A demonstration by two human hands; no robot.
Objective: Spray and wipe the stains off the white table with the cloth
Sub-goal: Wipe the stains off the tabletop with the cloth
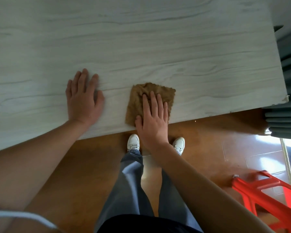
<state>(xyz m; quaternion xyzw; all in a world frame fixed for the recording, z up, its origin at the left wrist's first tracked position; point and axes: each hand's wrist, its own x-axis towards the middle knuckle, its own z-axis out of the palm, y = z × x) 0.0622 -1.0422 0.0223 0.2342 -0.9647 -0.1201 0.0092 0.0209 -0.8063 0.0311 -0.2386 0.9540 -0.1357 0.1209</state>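
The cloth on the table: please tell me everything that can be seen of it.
The cloth is tan-brown, roughly square, with a nubby, towel-like surface and wavy edges. It lies spread on the white table, close to the near edge, and its near corner reaches that edge. Its far part is rumpled into soft folds. The right hand lies on it, fingers straight, and covers much of its middle and near side. The left hand rests on the table to its left, apart from it.

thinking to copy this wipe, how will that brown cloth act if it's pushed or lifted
The cloth is probably floppy: it lies rumpled with wavy edges. It likely slides easily on the smooth table while the right hand presses it flat. It looks thin, so probably light, and would droop when lifted.
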